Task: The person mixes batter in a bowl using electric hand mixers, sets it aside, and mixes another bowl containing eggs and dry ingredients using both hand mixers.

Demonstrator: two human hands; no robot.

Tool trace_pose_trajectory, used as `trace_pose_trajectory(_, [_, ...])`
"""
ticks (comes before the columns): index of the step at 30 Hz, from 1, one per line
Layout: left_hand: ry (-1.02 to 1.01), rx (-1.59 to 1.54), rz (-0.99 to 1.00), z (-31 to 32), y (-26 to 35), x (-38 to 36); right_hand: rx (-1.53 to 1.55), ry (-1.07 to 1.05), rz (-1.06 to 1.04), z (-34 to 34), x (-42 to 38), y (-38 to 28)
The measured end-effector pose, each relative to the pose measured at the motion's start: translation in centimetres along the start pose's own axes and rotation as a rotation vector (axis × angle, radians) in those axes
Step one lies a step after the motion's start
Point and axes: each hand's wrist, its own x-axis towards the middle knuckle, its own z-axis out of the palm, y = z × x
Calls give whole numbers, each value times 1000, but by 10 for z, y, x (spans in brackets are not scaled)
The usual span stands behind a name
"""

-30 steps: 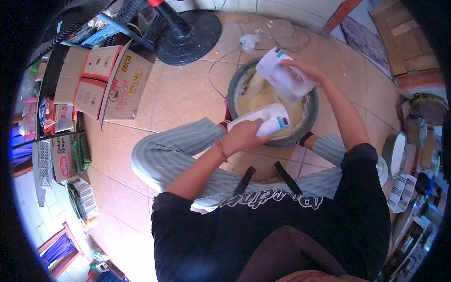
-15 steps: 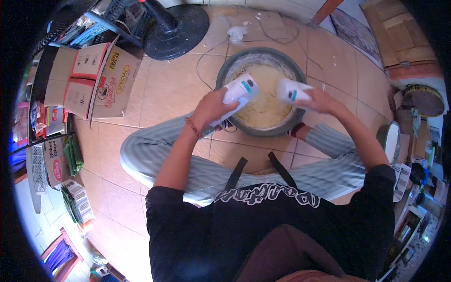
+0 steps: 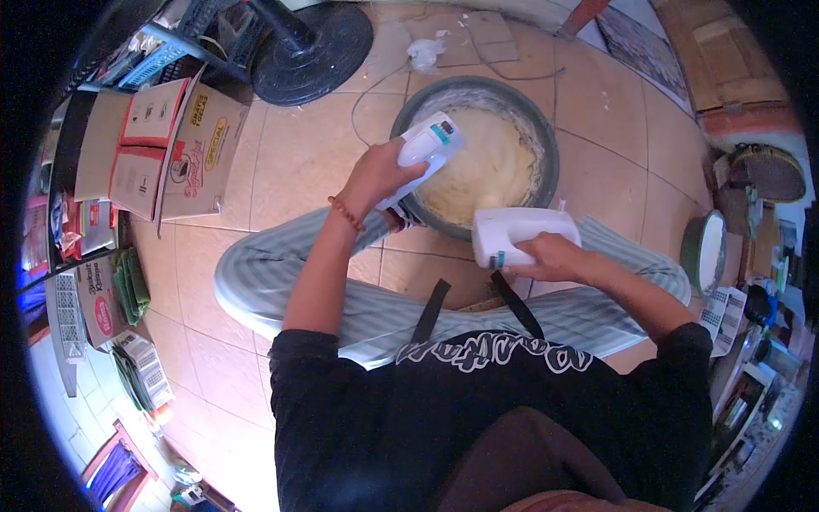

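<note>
A large grey basin (image 3: 550, 175) with pale yellow batter (image 3: 478, 162) stands on the floor between my legs. My left hand (image 3: 382, 177) is wrapped round a white hand mixer (image 3: 433, 143), which reaches over the basin's left side. A second white mixer (image 3: 503, 229) is in my right hand (image 3: 553, 258), at the basin's near right edge. Fingers of both hands are closed on the mixers' handles. The beaters of both mixers are hidden from view.
An open cardboard box (image 3: 205, 145) is at the left, below a black round stand base (image 3: 320, 55). Cables and a white plastic bag (image 3: 424, 55) lie beyond the basin. A green-rimmed tub (image 3: 711, 252) stands at the right.
My right hand has moved its mixer from over the basin toward me, to the near rim, and turned it. My left hand has shifted slightly up and left with its mixer.
</note>
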Motion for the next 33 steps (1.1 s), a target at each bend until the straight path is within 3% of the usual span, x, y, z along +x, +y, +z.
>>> trace_pose_trajectory(3, [17, 0, 17, 3, -6, 4, 240, 120, -53, 2, 18, -12])
trace_pose_trajectory(8, [-14, -44, -49, -3, 4, -1, 684, 225, 53, 6, 45, -10])
trace_pose_trajectory(10, [2, -11, -9, -1, -2, 1, 1043, 191, 130, 7, 49, -4])
trace_pose_trajectory(13, [24, 22, 7, -3, -7, 1, 1392, 516, 233, 10, 54, 11])
trace_pose_trajectory(16, [22, 67, 39, -5, -12, -1, 1737, 582, 163, -1, 48, 25])
trace_pose_trajectory(19, [-59, 143, 49, -10, -10, -5, 1774, 708, 292, -15, 45, 39])
trace_pose_trajectory(20, [-100, 173, 46, -11, -9, -7, 1738, 750, 207, -17, 42, 43])
trace_pose_trajectory(23, [-169, 74, 155, -2, -21, -10, 1569, 861, 279, -34, 41, 51])
trace_pose_trajectory(26, [-312, 183, 117, 6, -2, -20, 1340, 935, 284, -42, 51, 78])
trace_pose_trajectory(29, [-248, 242, 318, 26, -1, -26, 1194, 960, 197, -61, 61, 89])
trace_pose_trajectory(33, [-320, 234, 383, 44, 16, -30, 1112, 903, 220, -91, 83, 110])
